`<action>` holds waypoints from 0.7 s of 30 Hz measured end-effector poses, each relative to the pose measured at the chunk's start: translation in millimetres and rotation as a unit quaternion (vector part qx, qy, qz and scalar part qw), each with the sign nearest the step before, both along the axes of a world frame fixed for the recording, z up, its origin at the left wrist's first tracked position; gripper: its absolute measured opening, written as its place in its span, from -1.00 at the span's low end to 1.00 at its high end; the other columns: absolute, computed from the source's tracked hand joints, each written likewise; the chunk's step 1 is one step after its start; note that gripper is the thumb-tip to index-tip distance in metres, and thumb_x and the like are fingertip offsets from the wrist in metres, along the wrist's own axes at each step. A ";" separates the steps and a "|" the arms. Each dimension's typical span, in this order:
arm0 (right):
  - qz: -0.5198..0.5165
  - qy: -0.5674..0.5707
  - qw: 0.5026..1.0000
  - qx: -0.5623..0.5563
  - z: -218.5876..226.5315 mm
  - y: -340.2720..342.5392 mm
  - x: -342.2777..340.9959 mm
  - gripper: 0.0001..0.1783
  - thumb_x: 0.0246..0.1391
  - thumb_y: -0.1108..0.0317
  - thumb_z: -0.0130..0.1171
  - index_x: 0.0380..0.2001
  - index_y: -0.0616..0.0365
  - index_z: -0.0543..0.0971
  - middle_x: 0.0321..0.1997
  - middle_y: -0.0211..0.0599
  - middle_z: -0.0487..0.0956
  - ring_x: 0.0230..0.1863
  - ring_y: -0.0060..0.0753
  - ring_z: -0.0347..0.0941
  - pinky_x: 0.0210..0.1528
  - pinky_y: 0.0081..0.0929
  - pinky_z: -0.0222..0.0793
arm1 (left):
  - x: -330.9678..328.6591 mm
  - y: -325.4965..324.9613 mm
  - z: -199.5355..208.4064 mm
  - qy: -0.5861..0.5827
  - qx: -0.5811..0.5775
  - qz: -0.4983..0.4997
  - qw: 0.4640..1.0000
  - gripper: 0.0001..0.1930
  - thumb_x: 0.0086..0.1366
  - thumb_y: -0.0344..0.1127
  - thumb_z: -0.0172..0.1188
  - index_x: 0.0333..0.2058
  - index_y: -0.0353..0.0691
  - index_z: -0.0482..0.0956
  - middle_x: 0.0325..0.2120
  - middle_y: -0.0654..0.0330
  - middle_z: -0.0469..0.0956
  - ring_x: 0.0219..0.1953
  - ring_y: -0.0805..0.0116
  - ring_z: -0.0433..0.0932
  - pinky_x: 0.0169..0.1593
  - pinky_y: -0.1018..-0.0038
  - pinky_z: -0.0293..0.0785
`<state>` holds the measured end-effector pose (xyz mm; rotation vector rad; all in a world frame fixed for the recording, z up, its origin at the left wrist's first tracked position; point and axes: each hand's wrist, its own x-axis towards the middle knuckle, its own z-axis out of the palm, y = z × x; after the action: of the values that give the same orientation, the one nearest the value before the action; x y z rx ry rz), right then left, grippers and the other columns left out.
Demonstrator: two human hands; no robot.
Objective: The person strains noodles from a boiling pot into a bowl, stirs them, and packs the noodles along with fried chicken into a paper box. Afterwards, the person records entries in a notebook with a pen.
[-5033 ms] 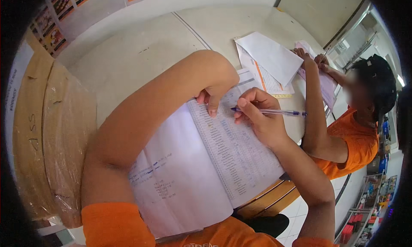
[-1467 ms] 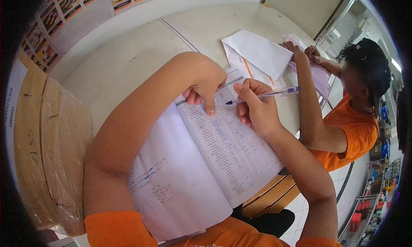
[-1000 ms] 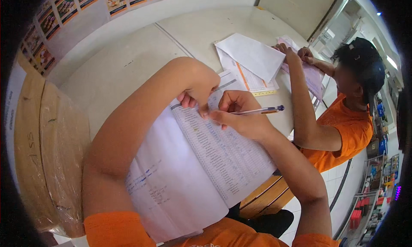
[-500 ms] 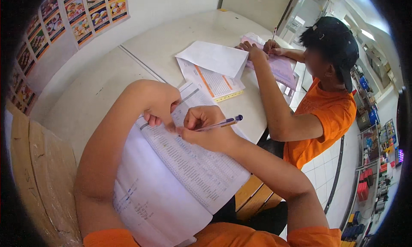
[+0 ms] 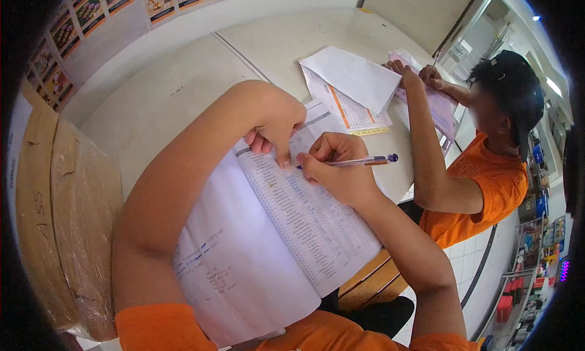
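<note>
My right hand (image 5: pixel 346 173) is closed in a writing grip around a clear ballpoint pen (image 5: pixel 368 161) with a dark blue end cap. Its tip touches a printed table page (image 5: pixel 329 232) of an opened bundle of papers, with rows of text and blue handwriting. At the upper part of the same page, my left hand (image 5: pixel 275 116) points one finger down close to the pen tip; its other fingers curl inward and I see nothing in them. The bundle's pale left-hand page (image 5: pixel 244 272) carries some handwriting and lies beside my left forearm.
The papers overlap a cream table (image 5: pixel 177 95). Beyond them lie a white sheet (image 5: pixel 353 77) and an orange-striped form (image 5: pixel 344 107). At right, a person in an orange shirt (image 5: pixel 481 186) writes on a pink sheet (image 5: pixel 436 107). A plastic-wrapped carton (image 5: pixel 79 223) stands at left.
The view has shifted, so the table and the other person sit further right and lower at the right side. My finger and pen tip remain close together on the page.
</note>
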<state>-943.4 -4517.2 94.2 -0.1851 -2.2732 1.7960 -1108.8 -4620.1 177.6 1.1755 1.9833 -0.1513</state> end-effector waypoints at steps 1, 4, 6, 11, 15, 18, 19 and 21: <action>0.003 -0.001 1.000 0.000 -0.3 -0.4 0.6 -0.70 0.07 0.53 0.36 -0.60 0.21 0.42 -0.62 -0.33 0.53 -0.62 -0.66 0.42 -0.60 -0.61 0.30 | 0.8 -0.1 0.3 -0.001 0.000 0.003 1.000 -0.50 -0.05 -0.14 0.60 -0.42 -0.28 0.41 -0.54 0.06 0.64 -0.52 0.27 0.68 -0.44 0.36 0.63; 0.020 0.035 0.999 0.034 0.1 -3.3 2.4 -0.71 0.07 0.54 0.35 -0.59 0.21 0.42 -0.62 -0.33 0.53 -0.63 -0.65 0.41 -0.60 -0.61 0.29 | 0.7 -0.4 -0.8 0.011 -0.008 -0.012 1.000 -0.49 -0.06 -0.13 0.60 -0.41 -0.29 0.42 -0.52 0.06 0.65 -0.50 0.26 0.68 -0.44 0.36 0.63; 0.018 0.007 1.000 0.006 5.1 -4.4 1.3 -0.69 0.07 0.55 0.34 -0.61 0.19 0.40 -0.62 -0.31 0.52 -0.63 -0.63 0.41 -0.60 -0.61 0.29 | -1.6 -0.3 -2.7 0.009 -0.009 -0.008 1.000 -0.48 -0.07 -0.11 0.60 -0.40 -0.30 0.42 -0.52 0.05 0.65 -0.50 0.26 0.68 -0.43 0.36 0.63; 0.003 0.000 1.000 -0.025 3.2 -2.8 -0.5 -0.70 0.06 0.44 0.37 -0.62 0.21 0.46 -0.67 -0.40 0.52 -0.63 -0.70 0.41 -0.60 -0.61 0.29 | -0.5 -0.9 -1.4 0.013 -0.011 -0.010 1.000 -0.48 -0.07 -0.12 0.60 -0.41 -0.29 0.41 -0.52 0.04 0.64 -0.51 0.26 0.68 -0.44 0.36 0.63; 0.007 0.028 1.000 -0.007 -3.4 4.1 0.5 -0.66 0.07 0.52 0.35 -0.63 0.16 0.38 -0.63 -0.31 0.51 -0.63 -0.63 0.42 -0.63 -0.60 0.29 | -4.2 4.8 -7.5 -0.011 -0.006 -0.002 1.000 -0.49 -0.06 -0.16 0.61 -0.45 -0.27 0.37 -0.54 0.05 0.63 -0.52 0.29 0.67 -0.48 0.39 0.62; 0.012 0.033 0.999 0.037 -8.2 6.8 -1.8 -0.65 0.05 0.49 0.37 -0.64 0.15 0.38 -0.64 -0.34 0.52 -0.64 -0.64 0.44 -0.64 -0.61 0.30 | -5.2 7.0 -10.1 -0.009 -0.005 0.005 1.000 -0.49 -0.06 -0.20 0.61 -0.49 -0.26 0.34 -0.59 0.07 0.62 -0.54 0.31 0.67 -0.50 0.40 0.61; -0.009 0.039 0.998 0.043 -8.5 8.0 -2.6 -0.65 0.05 0.49 0.37 -0.64 0.15 0.38 -0.64 -0.34 0.52 -0.64 -0.64 0.44 -0.64 -0.61 0.30 | -6.7 6.5 -12.0 -0.015 -0.001 0.015 1.000 -0.49 -0.06 -0.21 0.61 -0.49 -0.26 0.34 -0.61 0.08 0.61 -0.55 0.31 0.67 -0.50 0.40 0.61; 0.014 0.028 0.999 -0.022 -8.3 7.4 -3.3 -0.63 -0.06 0.39 0.42 -0.72 0.14 0.41 -0.71 -0.36 0.49 -0.66 -0.67 0.40 -0.65 -0.56 0.25 | -3.2 7.0 -7.5 -0.006 0.007 -0.002 1.000 -0.49 -0.06 -0.22 0.61 -0.49 -0.27 0.34 -0.61 0.08 0.61 -0.55 0.31 0.67 -0.50 0.40 0.61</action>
<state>-946.7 -4509.7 85.9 -0.1102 -2.2108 1.8416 -1112.0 -4613.0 170.1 1.1859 1.9742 -0.1329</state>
